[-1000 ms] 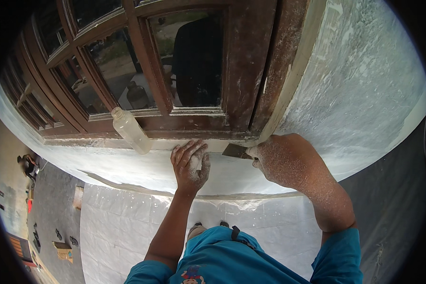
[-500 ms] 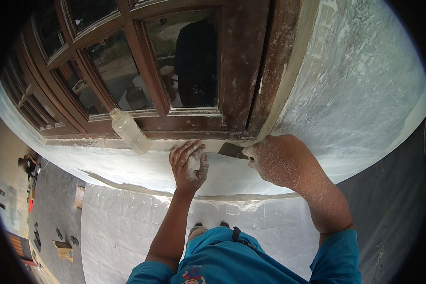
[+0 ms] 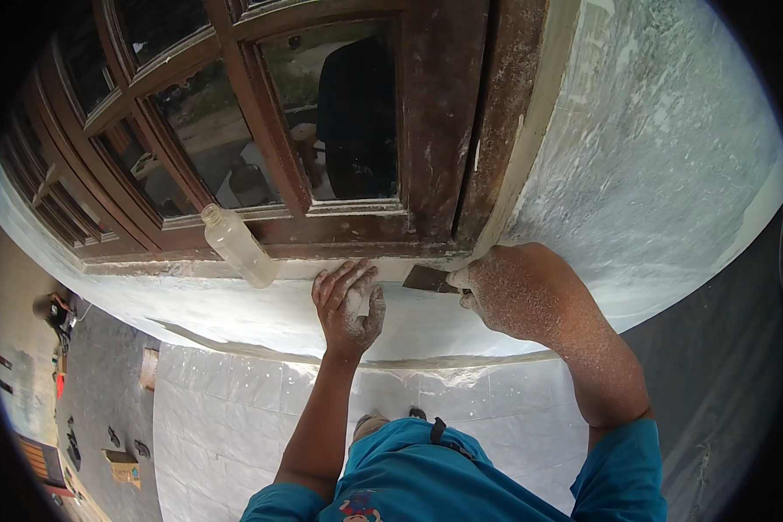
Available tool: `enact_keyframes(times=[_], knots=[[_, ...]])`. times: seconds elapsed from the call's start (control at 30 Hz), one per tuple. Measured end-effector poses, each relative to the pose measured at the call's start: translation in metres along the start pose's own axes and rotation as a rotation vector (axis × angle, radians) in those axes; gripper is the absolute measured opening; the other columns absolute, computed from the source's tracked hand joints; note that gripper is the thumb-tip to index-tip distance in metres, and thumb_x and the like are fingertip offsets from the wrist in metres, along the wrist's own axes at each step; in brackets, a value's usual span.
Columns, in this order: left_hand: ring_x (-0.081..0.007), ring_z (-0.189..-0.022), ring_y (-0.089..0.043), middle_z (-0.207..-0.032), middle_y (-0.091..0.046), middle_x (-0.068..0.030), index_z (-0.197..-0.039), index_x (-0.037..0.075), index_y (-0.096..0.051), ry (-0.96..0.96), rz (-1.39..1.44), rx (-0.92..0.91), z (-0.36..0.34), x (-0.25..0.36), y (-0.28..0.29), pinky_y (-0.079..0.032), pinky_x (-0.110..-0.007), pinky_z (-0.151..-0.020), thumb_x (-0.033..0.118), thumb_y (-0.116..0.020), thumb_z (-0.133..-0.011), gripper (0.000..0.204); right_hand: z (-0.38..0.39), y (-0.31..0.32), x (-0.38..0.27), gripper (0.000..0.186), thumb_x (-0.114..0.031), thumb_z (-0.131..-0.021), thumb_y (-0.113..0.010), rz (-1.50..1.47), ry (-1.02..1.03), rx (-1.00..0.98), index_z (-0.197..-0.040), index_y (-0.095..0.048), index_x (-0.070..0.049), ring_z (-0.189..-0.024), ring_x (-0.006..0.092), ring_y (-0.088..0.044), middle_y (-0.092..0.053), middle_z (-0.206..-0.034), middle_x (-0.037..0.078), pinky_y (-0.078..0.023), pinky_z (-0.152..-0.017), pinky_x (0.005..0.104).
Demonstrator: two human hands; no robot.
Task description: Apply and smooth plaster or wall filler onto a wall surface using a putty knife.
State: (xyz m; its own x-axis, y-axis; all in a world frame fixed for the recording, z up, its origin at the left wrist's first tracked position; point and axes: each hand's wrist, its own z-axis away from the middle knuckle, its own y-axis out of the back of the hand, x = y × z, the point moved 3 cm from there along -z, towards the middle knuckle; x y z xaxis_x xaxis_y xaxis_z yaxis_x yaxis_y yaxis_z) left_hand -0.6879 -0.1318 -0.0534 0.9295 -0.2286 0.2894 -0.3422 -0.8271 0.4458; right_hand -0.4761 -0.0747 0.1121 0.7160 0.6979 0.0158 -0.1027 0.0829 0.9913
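My right hand (image 3: 520, 291), dusted with white powder, is closed on the short handle of a putty knife (image 3: 426, 279). Its dark, flat blade points left and lies against the pale ledge (image 3: 304, 268) below the window frame. To the left, my left hand (image 3: 348, 309) rests on that ledge with fingers stretched out and thumb apart. White smears cover its fingers and thumb. A cloudy plastic bottle (image 3: 238, 248) without a cap leans against the brown wooden window (image 3: 444, 130), left of my left hand.
A rough, whitish plastered wall (image 3: 652, 139) rises at the right beside the window frame. Below the ledge is a white-coated wall face (image 3: 252, 317). Grey sheeting (image 3: 226, 400) covers the floor. Sandals (image 3: 142, 448), a cardboard box (image 3: 122, 467) and another person (image 3: 54, 309) are at the far left.
Both hands and the putty knife stay in nearly the same place; the knife's blade has turned slightly. The whole view has shifted a little.
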Motion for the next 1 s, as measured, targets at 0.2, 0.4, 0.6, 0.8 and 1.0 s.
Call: enact_keyframes(times=[0.2,0.4,0.6,0.8,1.0], knots=[[-0.0208,-0.121,-0.059,-0.124,-0.069,-0.0005,-0.108,0.013,-0.073,-0.023,0.019,0.002,0.001,-0.003,0.001,-0.034,-0.046,-0.11,0.012,-0.072,-0.083,0.025,0.005,0.005,0.002,0.026,-0.023,-0.091,-0.069,-0.016,-0.025,-0.045,-0.115,-0.075,-0.014,-0.084,0.0285,-0.074,-0.075,-0.096,0.015,-0.06,-0.077,0.0392],[-0.0229,-0.123,-0.058,-0.124,-0.069,-0.0018,-0.107,0.012,-0.073,-0.015,0.042,-0.005,-0.001,-0.004,0.0,-0.033,-0.047,-0.112,0.013,-0.072,-0.083,0.025,0.003,0.006,-0.002,0.026,-0.023,-0.092,-0.069,-0.051,-0.067,-0.039,-0.116,-0.075,-0.015,-0.084,0.0281,-0.073,-0.075,-0.095,0.013,-0.06,-0.076,0.0398],[-0.0233,-0.121,-0.059,-0.124,-0.07,-0.0022,-0.108,0.012,-0.073,-0.03,0.051,-0.025,-0.003,-0.006,0.002,-0.034,-0.046,-0.111,0.012,-0.072,-0.082,0.025,-0.003,0.01,-0.007,0.027,-0.024,-0.092,-0.068,-0.056,-0.142,-0.155,-0.117,-0.074,-0.015,-0.088,0.0293,-0.073,-0.075,-0.099,0.012,-0.059,-0.08,0.0407],[-0.0228,-0.12,-0.06,-0.125,-0.069,-0.0018,-0.108,0.012,-0.073,-0.042,0.065,-0.028,-0.004,-0.008,0.004,-0.034,-0.046,-0.11,0.013,-0.071,-0.083,0.025,-0.004,0.008,-0.007,0.031,-0.027,-0.091,-0.069,-0.064,-0.173,-0.137,-0.12,-0.073,-0.017,-0.096,0.029,-0.071,-0.074,-0.107,0.012,-0.057,-0.084,0.0406],[-0.0221,-0.12,-0.059,-0.125,-0.069,-0.0011,-0.109,0.013,-0.073,-0.053,0.072,-0.024,-0.002,-0.006,0.003,-0.034,-0.045,-0.11,0.012,-0.071,-0.083,0.026,0.0,0.001,0.0,0.026,-0.026,-0.088,-0.073,-0.04,-0.044,0.036,-0.105,-0.074,-0.005,-0.084,0.0318,-0.073,-0.073,-0.092,0.019,-0.059,-0.075,0.0421]])
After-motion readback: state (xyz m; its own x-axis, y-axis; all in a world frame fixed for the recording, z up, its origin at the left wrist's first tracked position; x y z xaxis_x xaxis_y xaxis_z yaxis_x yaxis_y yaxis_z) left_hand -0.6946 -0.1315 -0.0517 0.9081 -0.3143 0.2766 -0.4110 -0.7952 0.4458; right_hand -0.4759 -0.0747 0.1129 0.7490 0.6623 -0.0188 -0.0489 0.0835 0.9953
